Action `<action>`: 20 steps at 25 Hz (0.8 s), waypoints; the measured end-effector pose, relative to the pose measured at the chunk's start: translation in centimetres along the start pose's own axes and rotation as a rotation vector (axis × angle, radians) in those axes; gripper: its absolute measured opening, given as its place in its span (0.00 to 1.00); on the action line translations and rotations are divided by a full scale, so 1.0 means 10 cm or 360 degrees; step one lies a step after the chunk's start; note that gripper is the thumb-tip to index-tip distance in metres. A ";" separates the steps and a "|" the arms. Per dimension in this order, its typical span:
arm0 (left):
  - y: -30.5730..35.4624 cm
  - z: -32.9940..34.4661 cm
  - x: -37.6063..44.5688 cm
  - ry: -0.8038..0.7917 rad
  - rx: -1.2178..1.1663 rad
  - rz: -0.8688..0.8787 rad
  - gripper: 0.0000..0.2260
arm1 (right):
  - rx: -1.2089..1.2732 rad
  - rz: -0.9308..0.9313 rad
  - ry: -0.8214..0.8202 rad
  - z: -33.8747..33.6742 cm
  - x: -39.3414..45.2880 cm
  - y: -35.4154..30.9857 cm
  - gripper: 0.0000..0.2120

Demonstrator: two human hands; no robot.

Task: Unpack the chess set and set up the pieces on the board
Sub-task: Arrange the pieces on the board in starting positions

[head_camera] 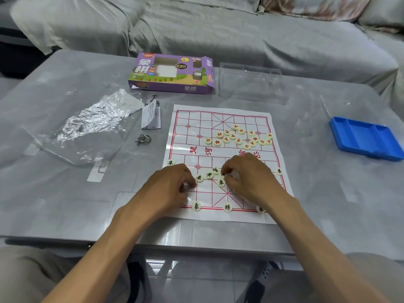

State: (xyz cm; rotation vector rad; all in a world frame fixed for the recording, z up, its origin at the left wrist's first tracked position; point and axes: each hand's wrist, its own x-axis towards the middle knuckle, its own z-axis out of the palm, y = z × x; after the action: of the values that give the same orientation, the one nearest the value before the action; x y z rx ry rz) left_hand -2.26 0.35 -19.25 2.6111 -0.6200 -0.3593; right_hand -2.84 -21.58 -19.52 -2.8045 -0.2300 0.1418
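I see the paper board [225, 162] lying flat on the grey table [65, 204], with both hands working over its near half. My right hand [247, 178] has its fingers curled down onto a piece beneath them; the fingertips [226, 171] hide most of that piece, so I cannot read it. My left hand [172, 184] is curled with its fingertips on the board's left part; whether it holds a piece I cannot tell.

Between the two hands lies a loose group of black-lettered pieces [209, 174], and one black piece [221, 182] sits just beside the right thumb. Toward me from the hands, three black pieces stand along the near edge line: one [196, 206] below the left hand, one [227, 207] at the middle, and one [261, 208] partly hidden by the right wrist. A single black piece [170, 162] stands at the board's left edge beyond the left hand, another [279, 171] at the right edge beside the right hand.

Beyond the right hand, on the far half, the red-lettered pieces [240, 136] lie in an unsorted cluster.

Past the board are the purple box [172, 73] and a clear plastic case [251, 84]. Left of the left hand lie a crumpled clear bag [91, 127], a paper leaflet [150, 115] and a metal ring puzzle [143, 139]. Well right of the right hand is a blue tray [367, 138]. A covered sofa [218, 25] stands behind the table.
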 end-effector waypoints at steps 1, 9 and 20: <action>0.00 0.00 0.00 0.0001 0.0000 0.0003 0.13 | 0.0003 0.0009 0.0011 0.01 0.00 0.00 0.09; 0.01 0.00 0.01 -0.0019 0.0005 -0.0014 0.14 | 0.0044 -0.0034 0.0016 0.05 0.00 -0.05 0.11; 0.02 0.01 0.00 -0.0008 0.0014 -0.0021 0.15 | 0.0011 -0.0078 0.0108 0.06 -0.02 -0.05 0.09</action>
State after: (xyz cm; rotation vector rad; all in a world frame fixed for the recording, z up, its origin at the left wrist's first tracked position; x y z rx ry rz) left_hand -2.30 0.16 -19.22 2.6245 -0.6073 -0.3682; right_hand -3.14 -20.91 -19.95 -2.7884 -0.2810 0.0356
